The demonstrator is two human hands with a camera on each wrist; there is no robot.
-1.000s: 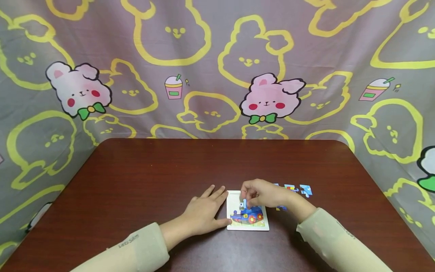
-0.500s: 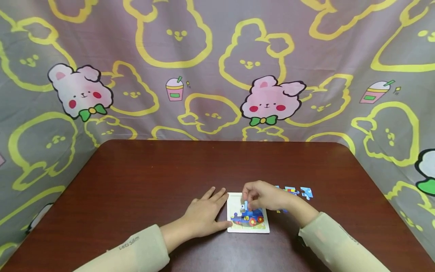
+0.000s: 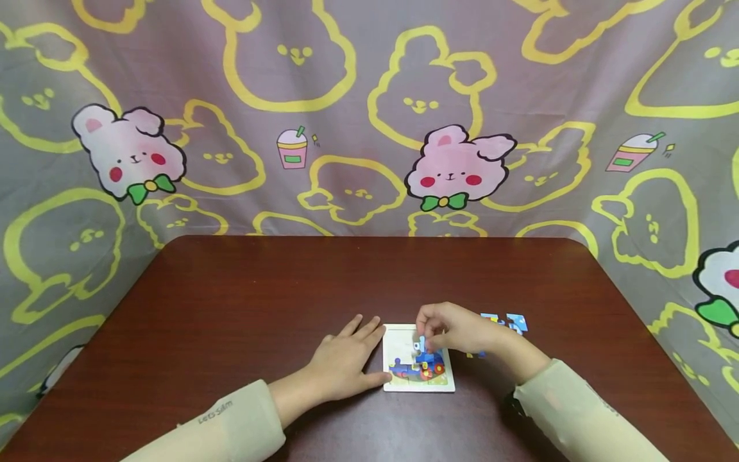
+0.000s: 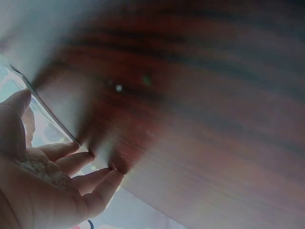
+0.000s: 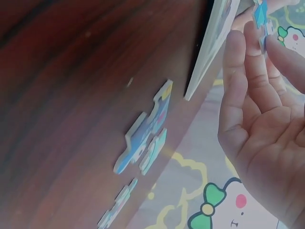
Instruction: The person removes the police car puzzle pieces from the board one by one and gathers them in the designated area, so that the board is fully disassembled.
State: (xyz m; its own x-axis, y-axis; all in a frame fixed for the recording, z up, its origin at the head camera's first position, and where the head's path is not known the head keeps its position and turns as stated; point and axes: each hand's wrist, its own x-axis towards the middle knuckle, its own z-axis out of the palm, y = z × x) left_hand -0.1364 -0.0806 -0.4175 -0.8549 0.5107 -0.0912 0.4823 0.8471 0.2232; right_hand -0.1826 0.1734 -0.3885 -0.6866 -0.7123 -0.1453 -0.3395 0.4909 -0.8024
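- Puzzle tray, rectangular and white-rimmed [image 3: 401, 340], lies flat on the dark red-brown, wood-grained desk [image 3: 288, 289], within easy reach of both my hands.
- Blue train-like picture pieces with red and yellow details [image 3: 407, 370] lie inside it along the lower part, fitted edge to edge as far as I can see.
- My left hand [image 3: 340, 359] lies at the tray's left side, thumb on the lower corner and forefinger near the upper one, I judge to steady it. Its fingers [image 4: 102, 191] spread wide and straight, touching without gripping.
- My right hand [image 3: 453, 328] is over the tray's upper right part. Its fingers [image 5: 233, 52] close narrowly, pinching a small light-blue and white knobbed piece [image 3: 417, 347] against my thumb.
- That piece stands tilted, probably so I can angle it; whether it touches the tray I cannot tell.
- Loose flat light-blue pieces with touches of colour [image 3: 516, 322] lie on the desk right of the tray, partly hidden by my right arm, apparently kept aside yet handy.
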